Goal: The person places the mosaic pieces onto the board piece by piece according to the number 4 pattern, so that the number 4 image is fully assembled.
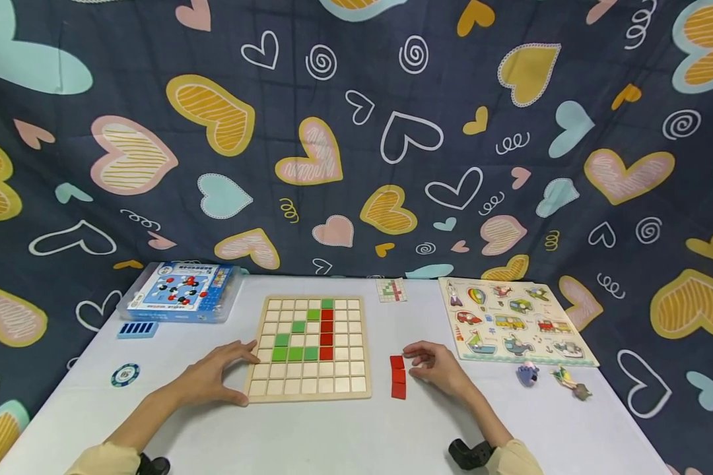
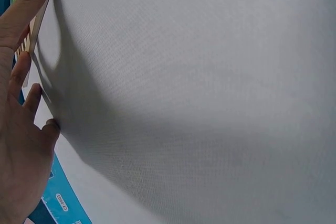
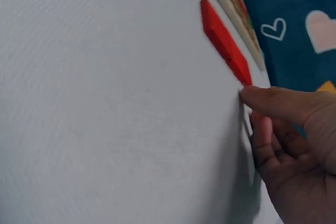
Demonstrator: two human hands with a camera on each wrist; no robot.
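Observation:
A wooden grid board [image 1: 309,398] lies on the white table, with green tiles [image 1: 295,354] in a stepped outline and a column of red tiles [image 1: 327,339] beside them. My left hand [image 1: 214,376] rests along the board's left edge, thumb at the lower left corner and fingers higher up. To the right of the board, several loose red tiles [image 1: 398,377] lie in a short line. My right hand [image 1: 438,369] is just right of these, its thumb and forefinger apart. In the right wrist view the thumb [image 3: 283,103] tip is right at the end of the red tile row.
Behind the board lies a small pattern card [image 1: 391,290]. A picture puzzle board [image 1: 517,323] is at the back right, with small figurines [image 1: 527,374] before it. A boxed set [image 1: 181,293], a blue slotted block [image 1: 137,330] and a round chip [image 1: 125,375] are on the left.

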